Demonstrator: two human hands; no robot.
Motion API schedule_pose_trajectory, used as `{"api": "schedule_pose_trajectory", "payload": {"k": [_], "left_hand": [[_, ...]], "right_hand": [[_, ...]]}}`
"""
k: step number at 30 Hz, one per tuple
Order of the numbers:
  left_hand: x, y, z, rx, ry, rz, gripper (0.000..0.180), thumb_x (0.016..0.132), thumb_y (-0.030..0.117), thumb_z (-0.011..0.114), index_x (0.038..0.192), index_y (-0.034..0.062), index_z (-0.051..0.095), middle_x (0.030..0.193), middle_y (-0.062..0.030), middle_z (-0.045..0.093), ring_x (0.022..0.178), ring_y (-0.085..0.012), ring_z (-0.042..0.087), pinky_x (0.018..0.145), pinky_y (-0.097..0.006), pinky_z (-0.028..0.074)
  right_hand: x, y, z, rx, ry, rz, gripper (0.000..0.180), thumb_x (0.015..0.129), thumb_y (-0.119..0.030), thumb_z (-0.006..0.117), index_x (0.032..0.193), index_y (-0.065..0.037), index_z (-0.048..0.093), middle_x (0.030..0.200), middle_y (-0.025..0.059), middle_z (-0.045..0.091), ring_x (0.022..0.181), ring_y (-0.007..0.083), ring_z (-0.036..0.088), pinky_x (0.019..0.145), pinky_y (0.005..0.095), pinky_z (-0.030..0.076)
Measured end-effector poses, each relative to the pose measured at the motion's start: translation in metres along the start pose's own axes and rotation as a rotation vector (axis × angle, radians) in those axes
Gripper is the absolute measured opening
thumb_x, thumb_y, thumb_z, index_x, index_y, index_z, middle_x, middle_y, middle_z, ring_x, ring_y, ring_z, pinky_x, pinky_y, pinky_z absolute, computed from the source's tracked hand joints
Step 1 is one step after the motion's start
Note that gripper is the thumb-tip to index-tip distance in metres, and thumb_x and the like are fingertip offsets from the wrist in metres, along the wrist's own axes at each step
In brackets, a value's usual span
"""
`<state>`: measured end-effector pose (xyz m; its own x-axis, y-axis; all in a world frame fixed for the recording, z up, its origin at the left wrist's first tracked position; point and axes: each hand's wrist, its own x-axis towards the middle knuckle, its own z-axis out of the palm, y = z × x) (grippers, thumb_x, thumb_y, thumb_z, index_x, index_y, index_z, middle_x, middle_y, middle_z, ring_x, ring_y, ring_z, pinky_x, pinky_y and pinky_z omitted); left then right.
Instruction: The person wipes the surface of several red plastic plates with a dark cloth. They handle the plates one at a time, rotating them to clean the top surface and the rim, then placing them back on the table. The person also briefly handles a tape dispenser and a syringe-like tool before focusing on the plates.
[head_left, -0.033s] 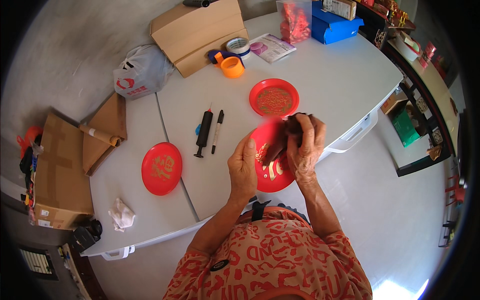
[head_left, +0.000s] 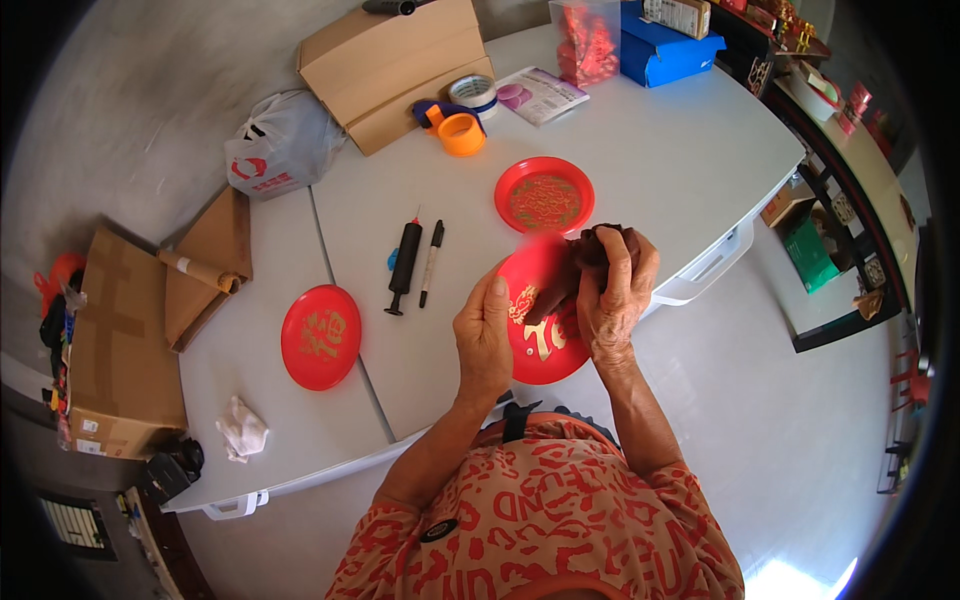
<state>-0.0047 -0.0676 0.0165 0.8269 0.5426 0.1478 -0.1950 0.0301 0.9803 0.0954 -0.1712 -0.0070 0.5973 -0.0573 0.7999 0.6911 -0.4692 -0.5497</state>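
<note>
- Round red plastic disc with gold characters (head_left: 545, 325), over the white bench's (head_left: 680, 150) near edge: likely light, thin, slightly flexible; best held by its rim.
- Left hand (head_left: 484, 335) grips that rim.
- Right hand (head_left: 615, 290) clenches a soft dark cloth (head_left: 590, 250) against the disc.

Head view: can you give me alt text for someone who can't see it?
Over a white table, a person's left hand steadies a red disc with gold lettering while the right hand presses a dark cloth on it. Two more red discs and a black pump lie nearby.
</note>
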Motion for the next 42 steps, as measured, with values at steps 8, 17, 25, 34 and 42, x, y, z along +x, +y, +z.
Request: {"api": "schedule_pose_trajectory", "payload": {"k": [8,17,25,34,42], "left_hand": [[-0.002,0.004,0.034,0.002,0.074,0.087,0.042,0.104,0.029,0.037,0.119,-0.0047,0.058,0.107,-0.0091,0.063,0.095,-0.0127,0.058,0.084,-0.027,0.049],[-0.015,-0.006,0.044,0.003,0.169,0.025,0.039,0.103,0.029,0.042,0.113,-0.0047,0.059,0.104,-0.0066,0.063,0.092,-0.0108,0.057,0.081,-0.026,0.048],[-0.027,-0.003,0.053,-0.001,0.313,0.030,0.040,0.101,0.025,0.047,0.125,-0.0056,0.055,0.112,-0.0082,0.063,0.098,-0.0114,0.059,0.087,-0.025,0.049],[-0.025,0.005,0.059,-0.063,0.232,0.020,0.037,0.103,0.030,0.042,0.113,-0.0007,0.060,0.102,-0.0065,0.063,0.093,-0.0105,0.057,0.080,-0.025,0.047],[-0.023,0.003,0.044,0.023,0.178,0.076,0.037,0.102,0.025,0.044,0.120,-0.0046,0.057,0.107,-0.0091,0.063,0.099,-0.0137,0.057,0.088,-0.027,0.047]], "right_hand": [[-0.012,-0.024,-0.038,0.079,-0.565,-0.139,0.057,0.074,-0.018,0.072,0.128,-0.009,0.056,0.132,0.0240,0.035,0.112,0.0432,0.042,0.095,0.0500,0.042],[0.003,-0.005,-0.027,0.283,-0.532,-0.229,0.041,0.071,-0.002,0.067,0.111,-0.006,0.063,0.130,0.0174,0.043,0.109,0.0362,0.047,0.089,0.0440,0.047],[0.000,0.008,-0.043,-0.014,-0.445,-0.191,0.053,0.073,0.005,0.068,0.124,-0.007,0.057,0.127,0.0176,0.043,0.108,0.0340,0.046,0.086,0.0391,0.046],[-0.022,-0.004,-0.060,0.357,-0.495,-0.215,0.049,0.071,-0.005,0.070,0.119,-0.014,0.063,0.123,0.0189,0.045,0.102,0.0385,0.050,0.077,0.0429,0.053],[0.018,-0.023,-0.027,0.097,-0.320,-0.306,0.029,0.071,-0.017,0.073,0.099,-0.016,0.065,0.118,0.0095,0.050,0.108,0.0314,0.048,0.081,0.0444,0.043]]}}
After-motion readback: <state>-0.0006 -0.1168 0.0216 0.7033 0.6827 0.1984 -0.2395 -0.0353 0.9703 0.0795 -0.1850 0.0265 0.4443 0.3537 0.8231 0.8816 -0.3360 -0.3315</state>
